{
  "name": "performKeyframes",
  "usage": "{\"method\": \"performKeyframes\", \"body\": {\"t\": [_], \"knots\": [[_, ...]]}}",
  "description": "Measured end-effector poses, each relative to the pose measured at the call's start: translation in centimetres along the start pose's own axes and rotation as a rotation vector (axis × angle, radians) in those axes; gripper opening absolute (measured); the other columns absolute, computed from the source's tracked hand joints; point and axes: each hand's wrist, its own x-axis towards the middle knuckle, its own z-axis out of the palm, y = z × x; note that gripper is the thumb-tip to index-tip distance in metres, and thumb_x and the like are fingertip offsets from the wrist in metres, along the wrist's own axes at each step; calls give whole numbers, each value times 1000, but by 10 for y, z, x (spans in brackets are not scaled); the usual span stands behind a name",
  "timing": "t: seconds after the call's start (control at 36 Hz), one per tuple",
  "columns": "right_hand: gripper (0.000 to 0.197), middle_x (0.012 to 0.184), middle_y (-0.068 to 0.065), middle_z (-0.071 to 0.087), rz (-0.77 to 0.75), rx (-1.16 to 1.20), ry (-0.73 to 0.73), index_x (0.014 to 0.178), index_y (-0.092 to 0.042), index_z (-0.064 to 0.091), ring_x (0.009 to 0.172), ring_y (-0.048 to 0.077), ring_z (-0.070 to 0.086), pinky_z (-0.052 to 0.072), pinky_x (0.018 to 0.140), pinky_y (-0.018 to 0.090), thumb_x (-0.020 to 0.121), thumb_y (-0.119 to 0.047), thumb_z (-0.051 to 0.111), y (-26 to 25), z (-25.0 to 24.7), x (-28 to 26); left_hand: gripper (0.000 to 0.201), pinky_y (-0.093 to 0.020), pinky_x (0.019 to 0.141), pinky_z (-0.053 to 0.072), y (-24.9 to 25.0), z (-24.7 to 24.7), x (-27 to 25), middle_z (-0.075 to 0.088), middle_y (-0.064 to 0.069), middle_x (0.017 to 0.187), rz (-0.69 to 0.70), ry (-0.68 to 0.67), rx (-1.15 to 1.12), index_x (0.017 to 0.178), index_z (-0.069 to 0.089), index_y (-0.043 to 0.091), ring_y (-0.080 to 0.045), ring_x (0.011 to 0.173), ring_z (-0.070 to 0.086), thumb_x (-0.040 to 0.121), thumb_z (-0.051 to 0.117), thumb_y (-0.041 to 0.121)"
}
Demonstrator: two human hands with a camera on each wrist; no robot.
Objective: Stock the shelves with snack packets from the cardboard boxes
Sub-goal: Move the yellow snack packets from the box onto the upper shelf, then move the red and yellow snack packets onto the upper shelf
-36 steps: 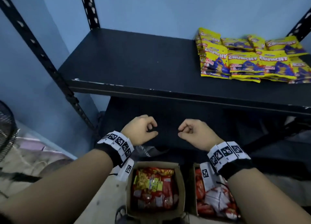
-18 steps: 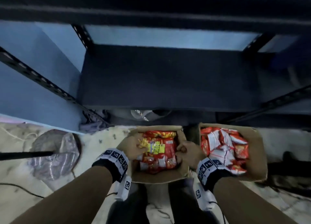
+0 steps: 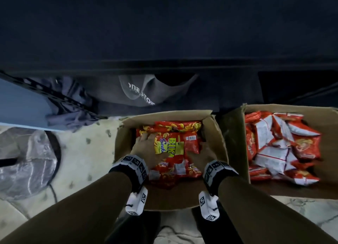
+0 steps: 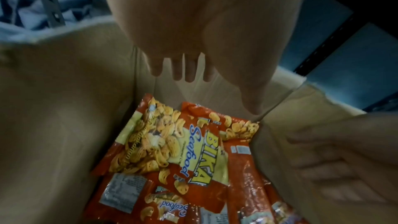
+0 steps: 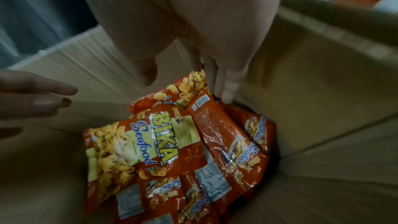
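An open cardboard box (image 3: 215,133) on the floor holds several red-and-yellow BIKA Seafood packets (image 3: 170,144). Both my hands are inside it. My left hand (image 3: 144,144) lies over the left side of the pile; in the left wrist view its fingers (image 4: 189,72) are straight above the top packet (image 4: 193,151). My right hand (image 3: 203,152) is at the pile's right side; its straight fingers (image 5: 226,88) point down between the packets (image 5: 155,142) and the box wall and touch a packet's edge. Neither hand holds a packet. The dark shelf (image 3: 164,33) is above.
A second cardboard box (image 3: 236,133) with red-and-white packets (image 3: 279,146) stands to the right. Under the shelf lies grey cloth with white lettering (image 3: 139,93). A slotted shelf post (image 3: 54,95) and a plastic-wrapped fan base (image 3: 27,163) are at the left.
The head view dropped from the upper shelf to the floor boxes. Both hands, fists before the shelf a second ago, went down into the left box and opened over the packets.
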Motion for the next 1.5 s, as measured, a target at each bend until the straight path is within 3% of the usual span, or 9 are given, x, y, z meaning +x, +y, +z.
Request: {"method": "performKeyframes", "body": {"t": [0.25, 0.36, 0.44, 0.56, 0.72, 0.92, 1.17, 1.36, 1.5], "knots": [[92, 144, 13, 51, 83, 52, 165, 147, -21, 33, 129, 39, 53, 43, 108, 49, 80, -78, 58, 24, 50, 99, 106, -50, 127, 5, -25, 55, 87, 5, 0, 170, 76, 8, 162, 162, 5, 28, -27, 156, 4, 84, 72, 57], [84, 142, 14, 51, 79, 47, 166, 147, -18, 33, 127, 38, 54, 44, 107, 47, 84, -60, 70, 31, 59, 116, 94, -56, 124, -6, -33, 64, 101, 27, -12, 158, 22, 26, 272, 158, 18, 27, -35, 149, 20, 85, 70, 56], [77, 144, 16, 51, 75, -14, 155, 150, -17, 35, 129, 38, 54, 45, 106, 45, 88, -46, 71, 30, 61, 123, 73, -59, 124, -3, -39, 67, 102, 38, -15, 143, -35, 39, 319, 151, 32, 19, -37, 137, 30, 90, 61, 48], [58, 128, 14, 66, 38, -36, 92, 133, -13, 59, 116, 37, 63, 50, 95, 39, 90, -51, 69, 23, 59, 119, 69, -59, 124, 5, -46, 73, 102, 35, -16, 147, -34, -16, 373, 152, 35, 14, -39, 134, 31, 93, 57, 43], [53, 134, 10, 64, 6, -60, 22, 140, -15, 56, 124, 33, 59, 47, 107, 42, 92, -32, 71, 22, 57, 104, 73, -43, 111, 40, -52, 84, 95, 39, -15, 150, -57, -69, 52, 149, 34, 15, -37, 133, 47, 89, 72, 30], [52, 135, 11, 63, -3, -38, 76, 140, -15, 54, 125, 35, 58, 46, 108, 42, 94, -31, 69, 26, 63, 114, 64, -37, 112, 40, -53, 93, 107, 44, -6, 143, 47, -75, 17, 136, 57, 26, -30, 130, 47, 80, 82, 43], [46, 131, 10, 66, -62, -52, 40, 137, -14, 58, 122, 32, 61, 47, 107, 40, 94, -29, 69, 15, 50, 95, 22, -25, 88, 46, -46, 88, 90, 70, -2, 114, 41, -164, 35, 107, 73, 18, -21, 108, 63, 90, 73, 33], [51, 137, 6, 62, -133, -101, 78, 142, -20, 54, 125, 28, 59, 46, 107, 36, 95, -35, 65, -12, 5, 7, 30, -30, 101, 47, -25, 36, 24, 68, 2, 128, 26, -80, 29, 127, 67, 27, -21, 119, 62, 98, 64, 32], [30, 125, 3, 68, -219, -231, 63, 126, -25, 60, 115, 27, 64, 48, 103, 35, 97, -32, 60, -42, -40, -62, 26, -33, 97, 52, -6, -24, -33, 72, 3, 117, 20, -77, 1, 124, 66, 31, -22, 110, 67, 98, 60, 34]]}}
